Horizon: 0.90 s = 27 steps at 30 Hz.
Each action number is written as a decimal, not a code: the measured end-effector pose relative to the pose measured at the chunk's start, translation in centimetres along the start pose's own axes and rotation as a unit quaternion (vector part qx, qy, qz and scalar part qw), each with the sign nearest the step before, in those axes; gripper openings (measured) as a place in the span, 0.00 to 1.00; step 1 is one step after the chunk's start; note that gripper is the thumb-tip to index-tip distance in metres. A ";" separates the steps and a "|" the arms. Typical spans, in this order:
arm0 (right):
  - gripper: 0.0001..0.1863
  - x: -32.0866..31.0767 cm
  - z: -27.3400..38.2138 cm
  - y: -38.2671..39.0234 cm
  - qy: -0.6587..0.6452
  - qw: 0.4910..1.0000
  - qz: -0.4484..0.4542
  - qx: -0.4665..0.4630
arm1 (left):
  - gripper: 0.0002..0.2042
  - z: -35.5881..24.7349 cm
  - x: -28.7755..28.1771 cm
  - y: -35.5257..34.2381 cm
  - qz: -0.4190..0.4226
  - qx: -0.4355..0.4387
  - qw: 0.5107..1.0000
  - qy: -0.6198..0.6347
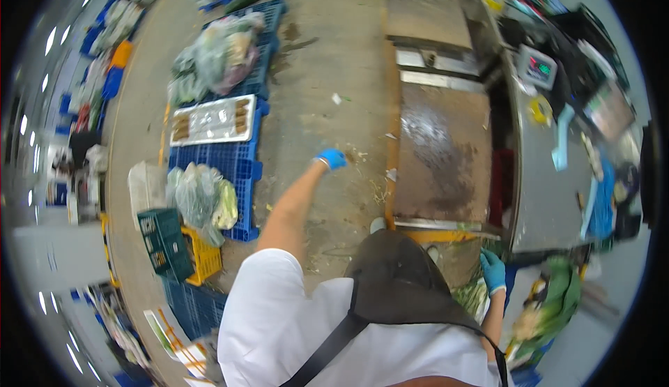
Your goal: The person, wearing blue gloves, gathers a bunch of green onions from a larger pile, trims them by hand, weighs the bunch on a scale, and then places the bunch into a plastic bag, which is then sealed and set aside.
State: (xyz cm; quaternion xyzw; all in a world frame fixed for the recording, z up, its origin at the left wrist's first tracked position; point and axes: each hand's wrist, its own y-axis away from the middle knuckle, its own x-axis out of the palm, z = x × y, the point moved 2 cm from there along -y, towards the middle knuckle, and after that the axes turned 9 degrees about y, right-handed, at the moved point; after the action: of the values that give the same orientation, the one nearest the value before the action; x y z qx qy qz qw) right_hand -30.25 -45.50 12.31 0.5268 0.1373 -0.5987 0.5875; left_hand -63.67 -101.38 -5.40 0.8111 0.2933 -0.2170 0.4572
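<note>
My left hand (333,158), in a blue glove, hangs over the concrete floor at mid-view. Its fingers look loosely curled, and nothing shows in them. My right hand (493,272), also blue-gloved, is low on the right, beside the near corner of the grey metal table (543,199). Its fingers are stretched out and it holds nothing that I can see. Leafy green vegetables (472,296) lie close to it, partly hidden by my dark apron (404,275).
A brown-topped platform (442,157) stands ahead on the right. A lit digital scale (537,67) and yellow tape (540,110) are on the metal table. Leftward, blue pallets (244,178) carry bagged vegetables (219,56) and a white foam box (212,120). Nearer are green crates (165,244) and a yellow crate (203,258).
</note>
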 end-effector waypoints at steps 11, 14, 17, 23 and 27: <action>0.25 2.8 -16.8 14.3 -0.046 0.982 0.012 0.181 | 0.21 -42.4 17.8 2.5 0.227 0.292 0.884 0.286; 0.25 4.2 -23.5 19.9 -0.118 0.957 -0.058 0.258 | 0.19 -46.6 21.8 3.1 0.254 0.296 0.894 0.218; 0.25 3.9 -32.3 21.4 -0.295 0.890 -0.078 0.339 | 0.18 -50.0 26.0 2.6 0.249 0.295 0.910 0.149; 0.28 1.6 -59.3 21.1 -0.356 0.766 -0.332 0.420 | 0.17 -60.8 38.9 2.4 0.347 0.213 0.901 0.150; 0.27 -6.9 -68.1 18.4 -0.283 0.717 -0.411 0.486 | 0.17 -67.5 43.6 2.5 0.343 0.238 0.908 0.031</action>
State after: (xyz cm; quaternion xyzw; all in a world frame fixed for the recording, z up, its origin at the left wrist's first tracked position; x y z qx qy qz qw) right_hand 15.62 6.68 -1.55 0.4376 -0.1427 -0.8868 -0.0422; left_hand -24.38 -31.63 2.00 0.9528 -0.0487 -0.0850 0.2873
